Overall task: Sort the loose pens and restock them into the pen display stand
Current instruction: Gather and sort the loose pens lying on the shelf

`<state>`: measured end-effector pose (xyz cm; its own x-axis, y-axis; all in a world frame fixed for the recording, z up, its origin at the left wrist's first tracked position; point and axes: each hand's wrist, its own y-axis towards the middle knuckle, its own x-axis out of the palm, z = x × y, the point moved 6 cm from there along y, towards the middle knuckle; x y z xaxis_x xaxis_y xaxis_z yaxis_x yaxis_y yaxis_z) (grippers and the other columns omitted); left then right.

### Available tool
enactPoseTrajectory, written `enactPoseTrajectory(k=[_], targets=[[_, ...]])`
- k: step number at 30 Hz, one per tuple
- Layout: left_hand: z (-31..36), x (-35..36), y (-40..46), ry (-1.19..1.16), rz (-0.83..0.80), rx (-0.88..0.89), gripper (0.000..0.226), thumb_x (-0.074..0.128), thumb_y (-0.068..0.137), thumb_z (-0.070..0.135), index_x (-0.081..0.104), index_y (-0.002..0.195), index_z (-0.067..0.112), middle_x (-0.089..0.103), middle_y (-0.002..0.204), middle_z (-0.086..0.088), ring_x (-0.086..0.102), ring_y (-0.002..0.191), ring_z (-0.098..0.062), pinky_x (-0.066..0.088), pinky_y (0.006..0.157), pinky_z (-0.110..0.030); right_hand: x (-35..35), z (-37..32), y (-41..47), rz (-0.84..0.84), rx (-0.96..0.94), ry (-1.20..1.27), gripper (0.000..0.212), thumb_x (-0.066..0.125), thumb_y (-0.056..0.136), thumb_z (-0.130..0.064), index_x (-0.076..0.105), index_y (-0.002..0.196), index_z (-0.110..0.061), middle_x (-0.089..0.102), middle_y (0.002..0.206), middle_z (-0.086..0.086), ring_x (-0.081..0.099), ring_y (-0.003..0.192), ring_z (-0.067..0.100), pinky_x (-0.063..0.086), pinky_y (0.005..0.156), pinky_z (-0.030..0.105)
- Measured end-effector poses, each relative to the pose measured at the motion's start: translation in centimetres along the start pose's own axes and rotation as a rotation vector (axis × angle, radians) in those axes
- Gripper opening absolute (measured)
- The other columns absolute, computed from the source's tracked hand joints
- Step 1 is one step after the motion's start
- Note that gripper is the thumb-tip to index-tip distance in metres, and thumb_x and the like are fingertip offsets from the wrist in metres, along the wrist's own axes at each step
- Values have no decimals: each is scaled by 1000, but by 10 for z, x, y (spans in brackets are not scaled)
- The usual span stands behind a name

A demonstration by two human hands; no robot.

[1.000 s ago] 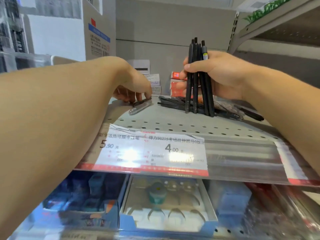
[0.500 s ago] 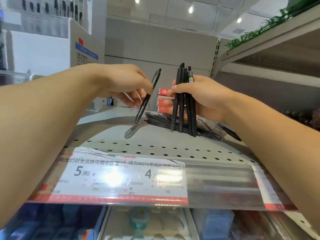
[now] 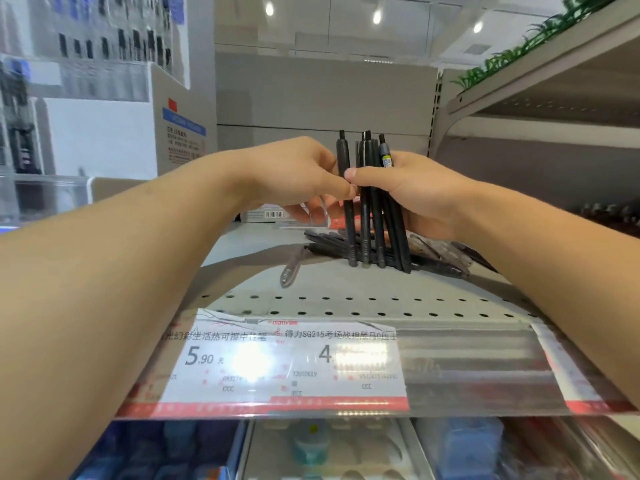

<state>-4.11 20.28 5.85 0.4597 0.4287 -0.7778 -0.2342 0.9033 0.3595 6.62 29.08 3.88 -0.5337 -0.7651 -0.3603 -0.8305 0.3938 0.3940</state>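
Black pens, bundle of about five [image 3: 374, 202], upright in my right hand [image 3: 422, 192], tips down on the shelf [image 3: 346, 292], clicker ends up. One has a grey labelled barrel near its top. Leftmost pen [image 3: 346, 188] pinched by my left hand [image 3: 298, 174], touching the bundle. Loose black pens [image 3: 436, 265] lie flat on the shelf behind the bundle. Translucent grey pen [image 3: 292, 270] lies on the shelf left of the bundle, apart.
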Motion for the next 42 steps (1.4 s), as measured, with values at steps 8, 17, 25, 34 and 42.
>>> enactPoseTrajectory(k=[8,17,25,34,42], targets=[[8,1,-2,349,5,25,36,65,86,57,72,76,23,66,54,15,55,45,3,43,52,-19,-1,1,-1,48,27,-23,4,65,95,-14,64,92,-11,71,73,6,72,69,21,64,67,38],[-27,21,-13,538,-360,-424,40,72,87,30,63,124,16,72,74,-2,61,45,-9,49,47,-19,0,-1,-4,15,44,144,15,56,94,2,49,91,-10,68,68,4,75,68,19,59,57,31],[-18,-19,-6,94,53,-158,48,66,89,21,53,131,38,72,86,-3,67,53,-8,51,50,-21,2,-1,-2,12,68,217,14,58,98,-1,51,107,-9,61,106,24,77,83,29,64,72,42],[11,-13,-11,-89,140,115,55,77,86,22,49,132,34,75,84,-4,75,67,-17,58,57,-22,2,-4,-2,-59,14,120,31,68,93,-5,56,121,1,72,105,28,75,96,37,63,79,49],[13,-19,-8,-252,205,147,33,65,95,22,57,125,31,75,81,0,73,66,-18,60,59,-26,7,1,1,-102,14,114,24,65,91,5,63,112,-7,72,91,12,76,86,25,61,68,36]])
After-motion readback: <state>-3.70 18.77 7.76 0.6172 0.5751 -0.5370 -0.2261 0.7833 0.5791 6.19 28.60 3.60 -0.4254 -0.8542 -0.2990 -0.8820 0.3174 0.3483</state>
